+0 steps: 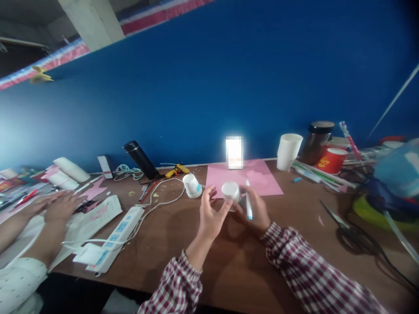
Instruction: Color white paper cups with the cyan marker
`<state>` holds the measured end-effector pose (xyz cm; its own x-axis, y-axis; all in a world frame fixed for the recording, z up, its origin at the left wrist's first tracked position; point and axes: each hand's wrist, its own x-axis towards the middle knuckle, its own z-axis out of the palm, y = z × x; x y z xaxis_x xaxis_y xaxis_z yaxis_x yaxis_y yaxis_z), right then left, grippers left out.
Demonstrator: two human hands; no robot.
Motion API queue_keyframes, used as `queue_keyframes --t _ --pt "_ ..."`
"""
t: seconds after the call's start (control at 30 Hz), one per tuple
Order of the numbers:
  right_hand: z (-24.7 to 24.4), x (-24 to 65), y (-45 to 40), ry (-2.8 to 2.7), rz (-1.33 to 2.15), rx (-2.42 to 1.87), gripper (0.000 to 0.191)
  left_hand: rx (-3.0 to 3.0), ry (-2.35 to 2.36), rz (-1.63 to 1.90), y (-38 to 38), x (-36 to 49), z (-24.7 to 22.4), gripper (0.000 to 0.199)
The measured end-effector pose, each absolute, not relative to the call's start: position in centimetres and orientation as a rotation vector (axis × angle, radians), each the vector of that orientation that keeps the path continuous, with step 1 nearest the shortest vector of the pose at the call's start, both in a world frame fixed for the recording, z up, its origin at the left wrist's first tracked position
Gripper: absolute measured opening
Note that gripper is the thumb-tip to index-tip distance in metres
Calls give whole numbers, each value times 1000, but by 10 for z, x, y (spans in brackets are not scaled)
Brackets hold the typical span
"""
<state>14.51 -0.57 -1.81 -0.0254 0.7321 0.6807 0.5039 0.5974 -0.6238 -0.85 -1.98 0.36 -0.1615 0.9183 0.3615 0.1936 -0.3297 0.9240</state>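
A small white paper cup (231,191) is held between my two hands above the brown table. My left hand (209,216) grips it from the left, with the thumb at its lower side. On the right, my right hand (258,210) touches the cup with its fingertips and also keeps a white marker with a blue tip (249,206), which points down. Just beyond lies a sheet of pink paper (265,176), and a bright, pixelated screen (235,152) stands at its back. Another white cup with a blue mark (191,186) rests tilted left of my left hand.
A power strip (114,242) with cords lies left, near another person's hands (63,207). A black bottle (140,159) leans behind it. To the right are scissors (350,233), a tall white cup (288,151), a red cup (332,161) and a small blue cap (297,179).
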Motion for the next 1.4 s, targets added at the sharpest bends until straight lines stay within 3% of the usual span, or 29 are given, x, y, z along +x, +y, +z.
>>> queue_keyframes --t 0.1,0.33,0.47,0.8,1.1,1.4 --pt "-15 140 -12 -1784 165 -930 46 1623 1287 1470 -22 -14 9 63" --pt "-15 139 -14 -1814 205 -898 48 1548 1337 1443 -29 -14 14 47" --pt "-21 140 -13 -1786 301 -931 55 1446 1311 1531 -22 -28 17 53" --pt "-30 141 -3 -1630 412 -1064 50 1475 1626 1875 53 -119 53 60" --pt "-29 139 -3 -1633 417 -1056 48 1690 1861 1501 77 -137 30 51" --pt "-29 140 -1 -1684 390 -1058 49 1670 1796 1381 74 -134 6 50"
